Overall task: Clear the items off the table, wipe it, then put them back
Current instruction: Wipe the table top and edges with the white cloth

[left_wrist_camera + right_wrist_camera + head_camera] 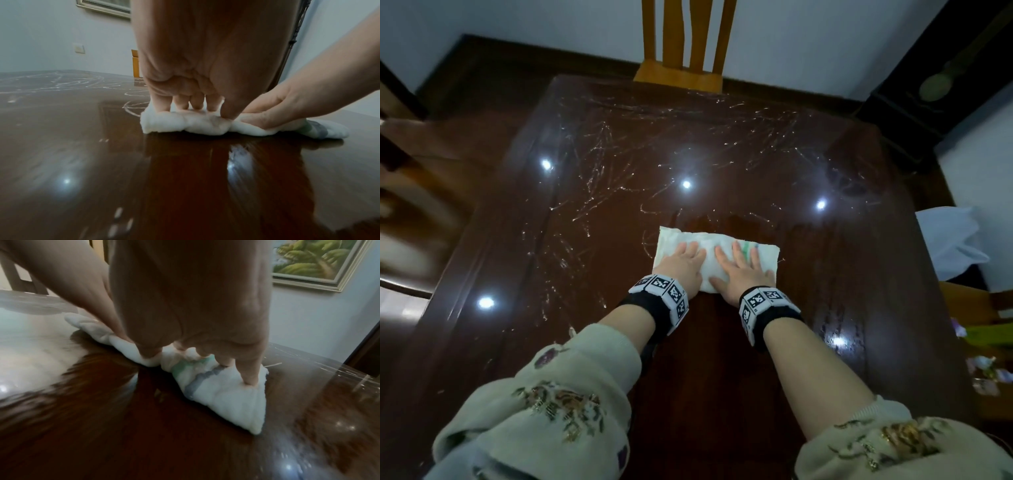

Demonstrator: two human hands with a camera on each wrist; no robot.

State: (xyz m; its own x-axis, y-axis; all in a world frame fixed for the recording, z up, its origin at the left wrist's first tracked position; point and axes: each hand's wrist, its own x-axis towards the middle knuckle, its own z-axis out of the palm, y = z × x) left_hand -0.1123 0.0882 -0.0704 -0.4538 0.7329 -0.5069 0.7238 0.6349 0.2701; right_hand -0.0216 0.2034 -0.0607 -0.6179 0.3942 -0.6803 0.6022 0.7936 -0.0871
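A folded white cloth point(685, 237) with green and blue stripes lies on the glossy dark wooden table point(722, 154), a little nearer than its middle. My left hand point(683, 262) presses flat on the cloth's left half and my right hand point(741, 269) on its right half, fingers spread and pointing away from me. In the left wrist view the left hand point(195, 65) bears down on the cloth point(180, 121) with the right hand point(277, 107) beside it. The right wrist view has the right hand point(195, 313) on the striped end of the cloth point(226, 394). White scribbled streaks cover the far and left parts of the tabletop.
A light wooden chair point(685, 41) stands at the table's far edge. To the right of the table are a white plastic bag point(952, 240) and small colourful items point(983, 370). A dark cabinet point(945, 85) fills the far right corner. A framed painting point(312, 261) hangs on the wall.
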